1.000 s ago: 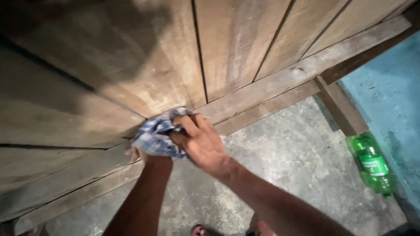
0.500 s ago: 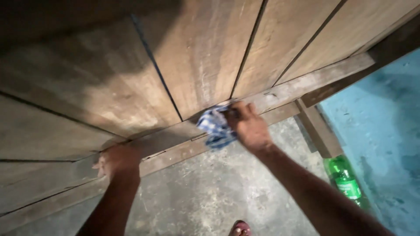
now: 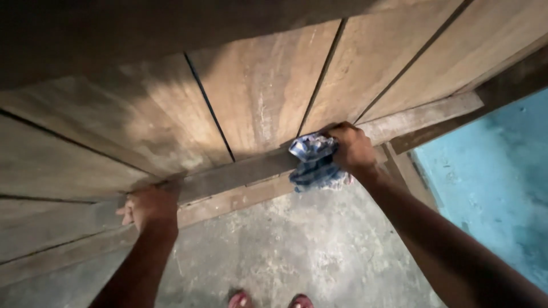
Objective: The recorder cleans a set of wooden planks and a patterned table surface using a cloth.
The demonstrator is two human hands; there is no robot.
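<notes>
My right hand grips a bunched blue and white checked cloth and presses it against the lower cross rail of a brown wooden plank door. My left hand rests on the same rail further left, fingers curled over its edge, holding nothing else. Both forearms reach up from the bottom of the view.
A grey concrete floor lies below the door. A turquoise wall stands at the right. A wooden brace runs down behind my right wrist. My toes in red sandals show at the bottom edge.
My right hand has carried the cloth to the right along the rail. My left hand let go of the cloth and now rests on the rail. The green bottle has left the view.
</notes>
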